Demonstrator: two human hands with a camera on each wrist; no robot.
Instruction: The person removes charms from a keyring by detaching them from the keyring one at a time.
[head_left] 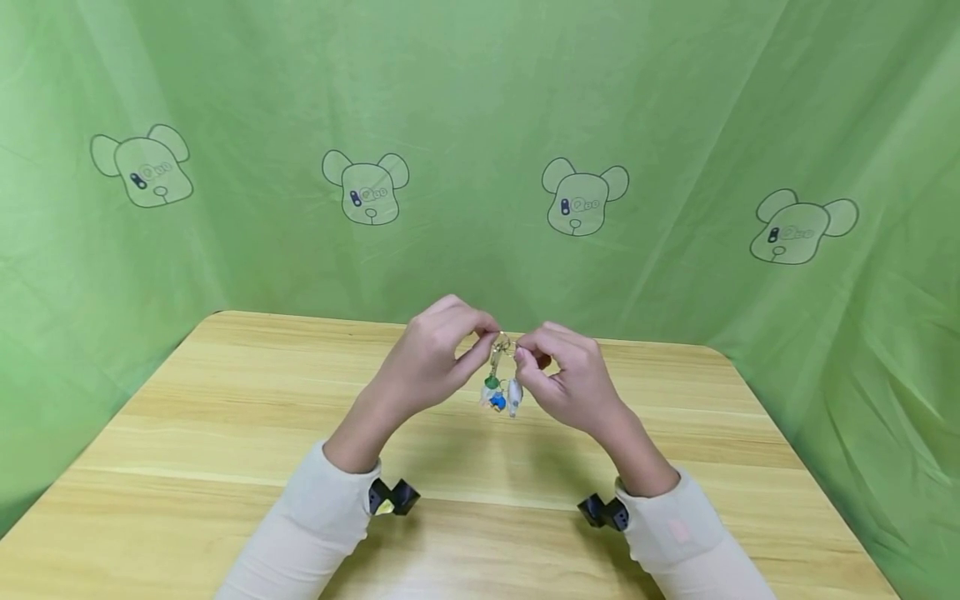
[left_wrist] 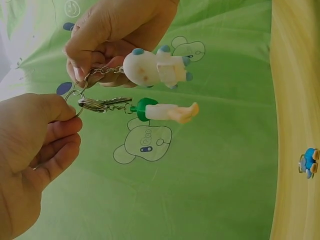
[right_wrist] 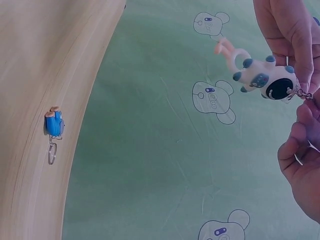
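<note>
Nearest the camera in the head view, two pale sleeves rise from the lower edge, each with a small black wrist camera, over the wooden table (head_left: 225,433).

Past them, above the table's middle, the left hand (head_left: 431,358) and the right hand (head_left: 570,379) meet fingertip to fingertip. Between them is a metal key ring (left_wrist: 75,102). The left hand pinches the ring from the 9 o'clock side between thumb and curled forefinger. The right hand pinches it from the 3 o'clock side, its fingers curled round the ring and the short chain of one charm.

The charms hang from the ring toward 6 o'clock in the head view, just below both grips and clear of the fingers. One is a white astronaut figure (left_wrist: 157,67) with blue-grey spots, on a chain that runs into the right hand's fingers. Beside it hangs a slim figure with a green cap (left_wrist: 165,111), joined to the ring by a silver clasp (left_wrist: 102,104).

On the table behind the hands, apart from the hanging bunch, lies a small blue charm (right_wrist: 54,122) with its own little ring.

Farthest off, a green cloth backdrop (head_left: 480,125) printed with bear-head outlines closes in the table from 9 round to 3 o'clock.
</note>
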